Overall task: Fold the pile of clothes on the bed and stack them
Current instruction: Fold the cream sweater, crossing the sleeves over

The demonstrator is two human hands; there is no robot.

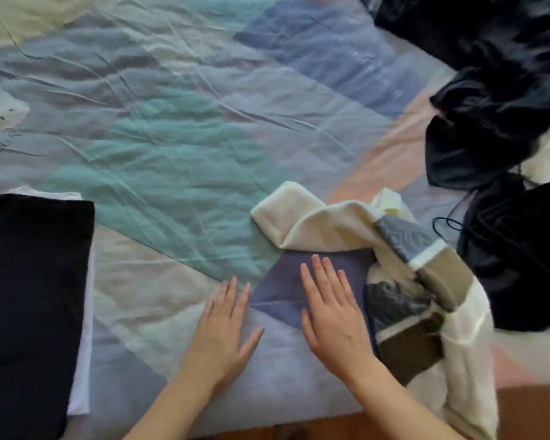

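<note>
With your left hand (221,331) and right hand (334,315) flat on the bed (172,138), fingers straight and holding nothing, draw the cream sweater (346,223) just beside your right hand over and spread it smooth before folding.

the folded black garment (29,296) runs off the left and bottom edges, and it covers most of the white folded piece (83,360) beneath it. the heap of dark, crumpled clothes (496,122) is cut by the top and right edges. the whole view is soft, so the cream sweater with grey and brown patterned blocks (331,223) shows no clear knit detail.
</note>
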